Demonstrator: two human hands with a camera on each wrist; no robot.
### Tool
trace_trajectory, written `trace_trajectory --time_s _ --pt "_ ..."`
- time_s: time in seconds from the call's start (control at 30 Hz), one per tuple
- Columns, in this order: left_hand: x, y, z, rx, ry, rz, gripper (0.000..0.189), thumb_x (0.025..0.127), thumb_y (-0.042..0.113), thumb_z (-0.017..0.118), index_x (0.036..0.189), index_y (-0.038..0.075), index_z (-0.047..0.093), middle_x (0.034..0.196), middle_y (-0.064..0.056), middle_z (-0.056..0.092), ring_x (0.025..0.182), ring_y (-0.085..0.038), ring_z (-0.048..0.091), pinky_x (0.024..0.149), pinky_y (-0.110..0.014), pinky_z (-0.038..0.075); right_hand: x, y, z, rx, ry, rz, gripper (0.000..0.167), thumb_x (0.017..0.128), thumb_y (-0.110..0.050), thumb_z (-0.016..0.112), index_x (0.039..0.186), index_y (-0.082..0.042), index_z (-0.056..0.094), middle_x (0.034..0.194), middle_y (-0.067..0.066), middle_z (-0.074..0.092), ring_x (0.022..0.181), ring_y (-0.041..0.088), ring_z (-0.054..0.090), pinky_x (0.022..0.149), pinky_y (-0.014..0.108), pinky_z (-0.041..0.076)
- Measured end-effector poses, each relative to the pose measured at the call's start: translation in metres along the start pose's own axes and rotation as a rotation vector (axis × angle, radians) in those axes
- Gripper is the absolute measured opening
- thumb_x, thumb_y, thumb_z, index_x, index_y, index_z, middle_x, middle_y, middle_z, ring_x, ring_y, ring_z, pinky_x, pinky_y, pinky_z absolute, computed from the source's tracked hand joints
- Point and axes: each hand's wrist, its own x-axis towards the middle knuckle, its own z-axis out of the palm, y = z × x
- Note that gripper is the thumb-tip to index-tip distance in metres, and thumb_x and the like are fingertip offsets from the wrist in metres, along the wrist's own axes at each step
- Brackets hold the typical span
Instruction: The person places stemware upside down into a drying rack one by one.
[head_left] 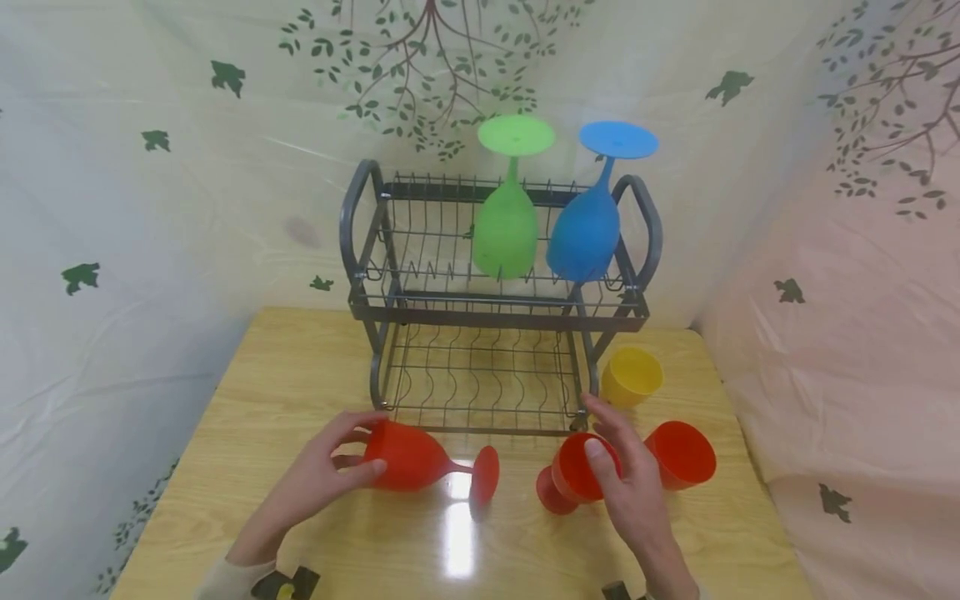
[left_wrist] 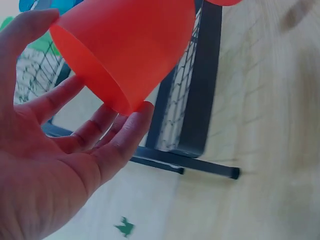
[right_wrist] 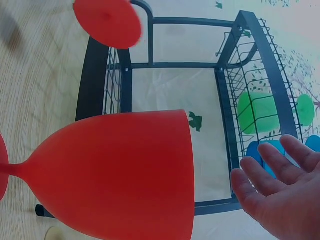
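My left hand [head_left: 330,462] grips a red plastic goblet [head_left: 408,457] by its rim end. The goblet lies sideways, its stem and round foot pointing right. In the left wrist view, thumb and fingertips hold the rim of the bowl [left_wrist: 135,45]. My right hand [head_left: 630,483] is beside a second red goblet [right_wrist: 125,175], which stands upright on the table. Its thumb overlaps that goblet's mouth in the head view, while the right wrist view shows the fingers [right_wrist: 270,182] spread and apart from the bowl.
A dark two-tier dish rack [head_left: 498,319] stands at the back of the wooden table [head_left: 300,358]. On its upper tier, a green goblet [head_left: 506,233] and a blue goblet [head_left: 587,237] stand upside down. A yellow cup [head_left: 632,379] and another red vessel [head_left: 681,457] are at the right.
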Motion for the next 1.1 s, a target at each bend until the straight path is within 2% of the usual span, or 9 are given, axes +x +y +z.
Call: trace_trajectory --time_s 0.17,0.3,0.47,0.6,0.7,0.8,0.93,1.1 --pt "-0.002 -0.014 0.001 -0.159 0.017 -0.050 0.057 0.095 0.013 0.073 0.147 0.004 0.052 0.145 -0.020 0.052 0.128 -0.043 0.053 0.087 -0.032 0.061 -0.002 -0.001 0.002 0.012 -0.014 0.016 0.046 0.104 -0.005 0.058 0.149 -0.016 0.055 0.152 -0.002 0.055 0.136 0.006 0.048 0.106 0.019 0.045" --pt "-0.002 -0.024 0.006 -0.250 0.016 -0.061 0.055 0.099 0.012 0.067 0.149 0.001 0.047 0.144 -0.022 0.053 0.125 -0.035 0.059 0.092 -0.033 0.059 -0.004 -0.001 0.006 0.014 -0.034 0.036 0.047 0.104 -0.007 0.058 0.150 -0.019 0.054 0.152 -0.002 0.054 0.132 0.007 0.051 0.103 0.016 0.046" --pt "-0.003 -0.031 0.015 -0.382 0.010 -0.055 0.052 0.103 0.012 0.058 0.151 0.000 0.043 0.143 -0.025 0.050 0.114 -0.025 0.067 0.095 -0.034 0.058 -0.006 0.002 0.010 0.021 -0.053 0.051 0.048 0.104 -0.009 0.058 0.151 -0.022 0.052 0.153 -0.004 0.054 0.129 0.009 0.053 0.103 0.018 0.047" --pt "-0.005 -0.035 0.023 -0.483 0.031 -0.044 0.047 0.104 0.011 0.054 0.150 0.007 0.047 0.140 -0.020 0.050 0.111 -0.025 0.069 0.094 -0.037 0.059 -0.007 0.004 0.012 0.035 -0.060 0.046 0.049 0.104 -0.009 0.058 0.151 -0.023 0.052 0.153 -0.002 0.054 0.130 0.010 0.053 0.105 0.022 0.048" --pt "-0.006 -0.035 0.030 -0.580 0.045 -0.060 0.044 0.105 0.012 0.053 0.149 0.013 0.050 0.140 -0.011 0.053 0.114 -0.024 0.067 0.096 -0.038 0.058 -0.008 0.004 0.013 0.040 -0.069 0.057 0.050 0.104 -0.010 0.058 0.152 -0.024 0.050 0.154 -0.002 0.053 0.132 0.009 0.052 0.106 0.024 0.048" --pt "-0.006 -0.035 0.036 -0.696 0.042 -0.061 0.045 0.106 0.013 0.050 0.151 0.011 0.046 0.140 -0.005 0.056 0.119 -0.023 0.065 0.099 -0.041 0.057 -0.008 0.003 0.014 0.059 -0.079 0.070 0.050 0.104 -0.010 0.058 0.152 -0.023 0.049 0.155 -0.001 0.052 0.134 0.009 0.051 0.108 0.024 0.046" --pt "-0.004 -0.034 0.045 -0.830 0.023 -0.041 0.044 0.107 0.012 0.047 0.150 0.010 0.044 0.142 -0.005 0.057 0.123 -0.025 0.063 0.103 -0.044 0.054 -0.009 0.004 0.016 0.098 -0.082 0.055 0.051 0.103 -0.007 0.058 0.152 -0.022 0.049 0.154 -0.001 0.052 0.137 0.014 0.050 0.109 0.021 0.044" --pt "-0.001 -0.031 0.055 -0.924 0.007 -0.045 0.040 0.106 0.012 0.046 0.145 0.017 0.048 0.143 -0.006 0.057 0.127 -0.027 0.061 0.107 -0.045 0.052 -0.009 0.003 0.020 0.136 -0.084 0.060 0.052 0.102 -0.008 0.059 0.151 -0.020 0.049 0.153 -0.002 0.052 0.138 0.015 0.049 0.110 0.021 0.043"
